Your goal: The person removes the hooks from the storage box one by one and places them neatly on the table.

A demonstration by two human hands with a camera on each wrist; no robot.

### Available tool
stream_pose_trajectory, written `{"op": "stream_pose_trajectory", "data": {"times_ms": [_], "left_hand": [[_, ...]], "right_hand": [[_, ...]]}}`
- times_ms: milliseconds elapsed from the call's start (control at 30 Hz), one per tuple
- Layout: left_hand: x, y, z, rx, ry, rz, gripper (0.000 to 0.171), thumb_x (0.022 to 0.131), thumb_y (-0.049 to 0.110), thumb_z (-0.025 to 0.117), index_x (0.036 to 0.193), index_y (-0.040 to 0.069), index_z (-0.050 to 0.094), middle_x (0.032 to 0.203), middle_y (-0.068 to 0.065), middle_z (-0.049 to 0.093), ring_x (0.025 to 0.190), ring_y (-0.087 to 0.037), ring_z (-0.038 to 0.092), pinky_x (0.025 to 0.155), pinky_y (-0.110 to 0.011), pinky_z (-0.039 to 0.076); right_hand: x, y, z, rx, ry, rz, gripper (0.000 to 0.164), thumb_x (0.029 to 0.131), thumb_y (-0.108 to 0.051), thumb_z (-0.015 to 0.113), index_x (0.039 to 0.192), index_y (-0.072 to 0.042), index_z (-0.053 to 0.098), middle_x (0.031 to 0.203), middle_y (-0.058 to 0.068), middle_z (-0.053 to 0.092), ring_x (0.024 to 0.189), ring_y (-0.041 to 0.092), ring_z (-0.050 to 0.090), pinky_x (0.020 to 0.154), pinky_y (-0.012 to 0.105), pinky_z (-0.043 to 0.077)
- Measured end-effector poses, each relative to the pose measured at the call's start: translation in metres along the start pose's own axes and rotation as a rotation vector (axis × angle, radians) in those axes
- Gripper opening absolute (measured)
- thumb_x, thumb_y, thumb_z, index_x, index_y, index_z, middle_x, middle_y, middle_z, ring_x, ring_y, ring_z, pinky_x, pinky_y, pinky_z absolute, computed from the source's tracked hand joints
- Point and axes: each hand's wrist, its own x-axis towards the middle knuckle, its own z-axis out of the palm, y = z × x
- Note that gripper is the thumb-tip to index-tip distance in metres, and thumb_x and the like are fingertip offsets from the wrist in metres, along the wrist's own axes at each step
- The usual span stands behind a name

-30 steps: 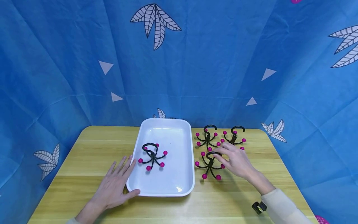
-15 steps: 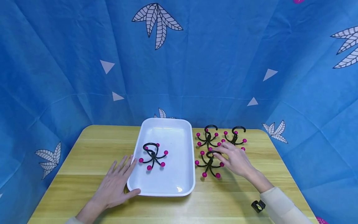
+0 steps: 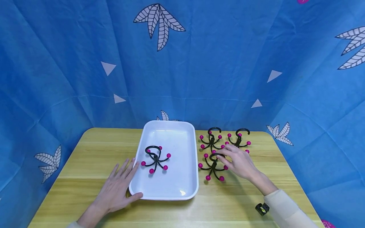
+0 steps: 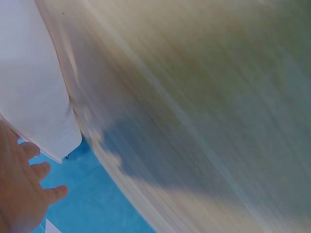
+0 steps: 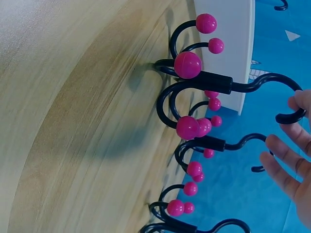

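Grasp step, I judge: right hand (image 3: 238,161) pinches the black hanger (image 3: 214,165) by its hook (image 5: 274,77), right of frame centre; left hand (image 3: 116,190), fingers straight, touches the white tray (image 3: 179,177). Next probably needs a steady lift.

Wood-grained table (image 3: 222,209), white tray (image 3: 179,177), pink-tipped black hooks (image 3: 212,140) just beside it

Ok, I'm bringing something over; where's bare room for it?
Bare: table beyond the left hand, left of the tray; tray floor right of its hook. Crowded: right of the tray, three hooks by the right hand.
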Motion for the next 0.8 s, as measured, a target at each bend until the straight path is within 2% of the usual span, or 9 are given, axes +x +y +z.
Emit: {"op": "stream_pose_trajectory", "data": {"times_ms": [100,233,367,533,800], "left_hand": [[0.0,0.0,0.0,-0.004,0.002,0.001,0.11,0.086,0.082,0.06,0.168,0.015,0.029,0.177,-0.012,0.027,0.163,-0.04,0.027,0.131,-0.064,0.022],[-0.001,0.0,-0.001,-0.005,0.004,0.002,0.11,0.086,0.082,0.059,0.168,0.014,0.03,0.176,-0.012,0.027,0.163,-0.04,0.027,0.131,-0.064,0.022],[-0.001,0.001,-0.001,-0.005,0.009,0.005,0.11,0.086,0.082,0.06,0.167,0.014,0.03,0.176,-0.012,0.027,0.162,-0.041,0.027,0.131,-0.065,0.022],[0.0,0.0,0.0,0.002,0.02,0.009,0.111,0.086,0.082,0.059,0.168,0.014,0.03,0.176,-0.012,0.027,0.162,-0.041,0.028,0.131,-0.064,0.023],[-0.001,0.0,0.001,-0.004,0.004,-0.001,0.111,0.086,0.084,0.058,0.168,0.015,0.028,0.177,-0.012,0.027,0.163,-0.04,0.027,0.132,-0.064,0.022]], "right_hand": [[0.001,-0.002,-0.001,-0.007,-0.019,0.025,0.02,0.09,-0.021,0.082,0.109,-0.017,0.082,0.093,0.0,0.072,0.071,0.012,0.06,0.049,0.012,0.034],[0.004,-0.006,-0.003,0.001,-0.045,0.053,0.024,0.092,-0.025,0.08,0.115,-0.018,0.08,0.096,0.001,0.07,0.076,0.014,0.062,0.051,0.014,0.037],[0.008,-0.011,-0.005,0.007,-0.056,0.052,0.027,0.093,-0.028,0.079,0.118,-0.018,0.078,0.1,0.001,0.071,0.083,0.015,0.064,0.057,0.018,0.045],[0.016,-0.021,-0.008,-0.011,-0.035,0.027,0.031,0.092,-0.031,0.078,0.12,-0.016,0.077,0.107,0.001,0.073,0.091,0.016,0.068,0.067,0.029,0.056],[0.034,-0.043,-0.007,-0.013,-0.006,0.002,0.036,0.092,-0.038,0.077,0.121,-0.018,0.076,0.108,0.002,0.074,0.093,0.02,0.07,0.069,0.035,0.06]]}}
